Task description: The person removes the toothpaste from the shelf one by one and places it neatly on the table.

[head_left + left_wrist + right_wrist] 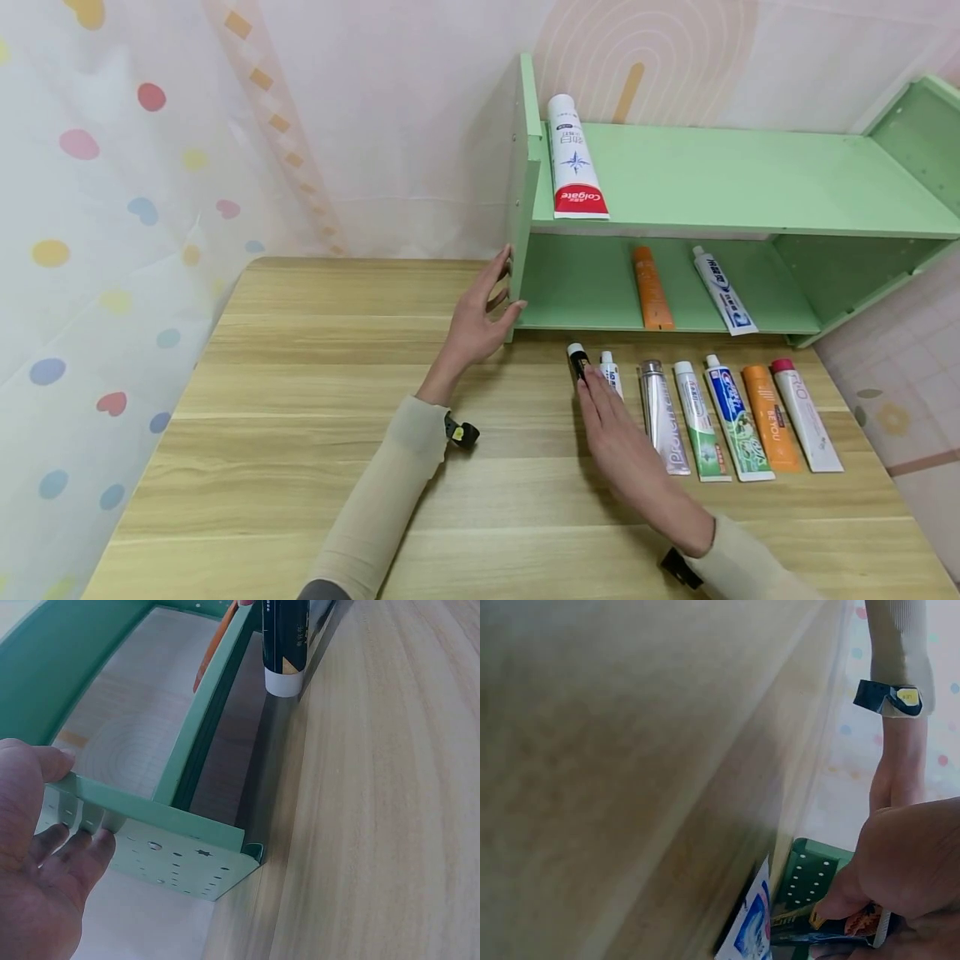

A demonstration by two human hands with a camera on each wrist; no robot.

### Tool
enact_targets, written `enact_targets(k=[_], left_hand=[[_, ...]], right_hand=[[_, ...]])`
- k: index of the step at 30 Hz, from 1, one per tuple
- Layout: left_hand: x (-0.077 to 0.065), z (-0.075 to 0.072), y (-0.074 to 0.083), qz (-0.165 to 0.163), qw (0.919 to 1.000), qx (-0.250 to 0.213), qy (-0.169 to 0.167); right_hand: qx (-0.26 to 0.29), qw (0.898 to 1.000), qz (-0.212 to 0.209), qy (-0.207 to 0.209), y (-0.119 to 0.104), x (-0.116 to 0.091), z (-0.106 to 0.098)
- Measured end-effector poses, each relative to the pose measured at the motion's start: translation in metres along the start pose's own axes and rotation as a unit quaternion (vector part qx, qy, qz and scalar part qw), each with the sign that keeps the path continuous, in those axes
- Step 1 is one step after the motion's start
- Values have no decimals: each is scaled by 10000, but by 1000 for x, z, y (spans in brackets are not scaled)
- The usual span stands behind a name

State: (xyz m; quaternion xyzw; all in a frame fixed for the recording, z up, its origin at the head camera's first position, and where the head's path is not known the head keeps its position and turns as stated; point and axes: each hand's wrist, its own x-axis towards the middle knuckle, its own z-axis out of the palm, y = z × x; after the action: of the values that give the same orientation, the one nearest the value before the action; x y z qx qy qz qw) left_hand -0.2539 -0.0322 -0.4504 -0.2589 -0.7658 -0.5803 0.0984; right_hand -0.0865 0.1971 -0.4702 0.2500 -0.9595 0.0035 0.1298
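A green two-tier shelf stands at the back of the wooden table. My left hand holds its left side panel: in the left wrist view the thumb hooks over the front edge and the fingers bend against the outer face. In front of the shelf, my right hand grips a black toothpaste tube, its white cap towards the shelf. The right wrist view shows thumb and fingers around the black tube. Partly behind that hand lies a small white toothpaste tube.
A white and red Colgate tube is on the top tier. On the lower tier lie an orange tube and a white-blue tube. To the right, several tubes lie in a row on the table, from a silver one to a pink-capped one.
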Motion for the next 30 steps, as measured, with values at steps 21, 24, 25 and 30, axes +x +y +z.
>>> enact_targets(k=[21,24,25,30], left_hand=[[0,0,-1,-4,10000,-13,29],[0,0,-1,-25,10000,-28,25],[0,0,-1,-34,10000,-18,22],[0,0,0,-7,10000,32,12]], right_hand=[[249,9839,-43,-1767,-16,1,-8],[454,9798,-16,-1948,-15,2,-11],[519,9788,-19,-1982,-15,2,-13],[863,9725,48,-2163,-13,2,-16]])
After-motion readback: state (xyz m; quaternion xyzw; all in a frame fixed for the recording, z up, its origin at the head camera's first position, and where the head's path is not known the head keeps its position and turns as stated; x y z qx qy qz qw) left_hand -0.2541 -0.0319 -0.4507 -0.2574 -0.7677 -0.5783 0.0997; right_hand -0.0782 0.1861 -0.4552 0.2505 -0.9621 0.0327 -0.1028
